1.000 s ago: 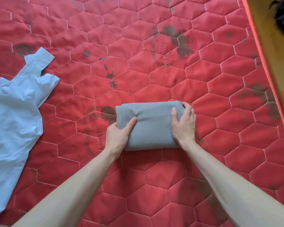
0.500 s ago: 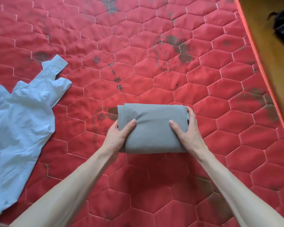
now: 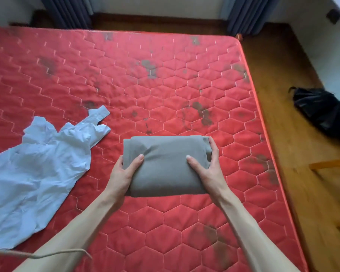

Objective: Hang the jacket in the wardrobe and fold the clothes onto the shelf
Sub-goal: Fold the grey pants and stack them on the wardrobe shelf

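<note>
Gripping from both ends, the hands have the folded grey fabric bundle point(image 3: 166, 165) between them. The left hand point(image 3: 124, 173) clasps the left end, thumb pressed across the top and the other digits tucked out of sight beneath. The right hand point(image 3: 208, 169) clasps the right end, thumb on top, fingers point(image 3: 213, 148) curled around the far right edge. The bundle sits at the middle of the red quilted mattress point(image 3: 165, 81) with its hexagon stitching and dark stains; whether it rests on the mattress or is raised just off it, I cannot tell. Over to the left, a crumpled light blue shirt point(image 3: 35, 173) lies spread on the same mattress, well apart from the bundle. Off the right edge, a black bag point(image 3: 322, 112) slumps on the wooden floor point(image 3: 283, 75). Dark blue curtains point(image 3: 243, 12) hang at the far wall.
</note>
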Available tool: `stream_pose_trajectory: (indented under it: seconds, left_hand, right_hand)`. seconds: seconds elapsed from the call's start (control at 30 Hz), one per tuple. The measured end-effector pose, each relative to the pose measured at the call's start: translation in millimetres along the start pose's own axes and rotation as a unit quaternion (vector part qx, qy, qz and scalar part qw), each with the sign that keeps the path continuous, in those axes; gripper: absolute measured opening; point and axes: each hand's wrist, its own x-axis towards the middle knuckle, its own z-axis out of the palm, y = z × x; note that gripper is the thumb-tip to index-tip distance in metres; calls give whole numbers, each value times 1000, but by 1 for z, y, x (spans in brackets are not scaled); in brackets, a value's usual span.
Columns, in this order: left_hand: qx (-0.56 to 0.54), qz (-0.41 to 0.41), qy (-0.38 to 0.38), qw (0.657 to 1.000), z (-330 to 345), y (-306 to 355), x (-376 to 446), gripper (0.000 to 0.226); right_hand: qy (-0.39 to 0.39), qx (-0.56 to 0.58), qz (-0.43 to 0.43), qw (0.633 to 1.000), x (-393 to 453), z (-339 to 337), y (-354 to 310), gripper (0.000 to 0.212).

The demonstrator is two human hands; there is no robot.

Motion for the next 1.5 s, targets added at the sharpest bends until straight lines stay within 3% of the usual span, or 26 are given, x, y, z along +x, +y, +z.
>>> stream_pose_trajectory:
  seconds: [0.1,0.17,0.33,0.43,0.57,0.73,0.83,1.0,1.17,1.37,1.5]
  left_hand:
    - [-8,0,13,1000,-10,42,-46,71]
    - [-5,-3,15,1000,-17,71,-77,68]
    - [-20,21,53,998,-22,127,-163,35]
    - [-33,48,78,995,-27,143,-209,25]
    - [-45,79,131,987,-42,144,-269,40]
    - [-86,129,216,964,-67,142,-348,62]
    - [-92,164,273,944,-87,145,-398,62]
    - [-194,180,355,897,-130,134,-478,45]
    - [-263,208,422,842,-186,108,-552,52]
    - [-311,217,499,779,-274,60,-652,61]
    - [-327,227,540,741,-337,26,-709,60]
  right_hand:
    - [21,-8,-14,1000,-30,-2,-51,118]
    - [4,10,5,1000,-48,-5,-83,123]
    - [-111,40,89,989,-92,-10,-150,81]
    - [-166,2,90,982,-113,-9,-181,58]
    - [-189,-18,11,982,-142,1,-216,29]
    - [-245,-14,-79,966,-185,32,-247,40]
    - [-307,-35,-125,943,-217,62,-267,47]
    - [-413,-76,-174,891,-284,124,-295,48]
    - [-432,-155,-199,866,-352,209,-299,94]
    - [-520,-136,-268,799,-483,304,-298,79]
    - [-555,-147,-290,766,-559,376,-286,54]
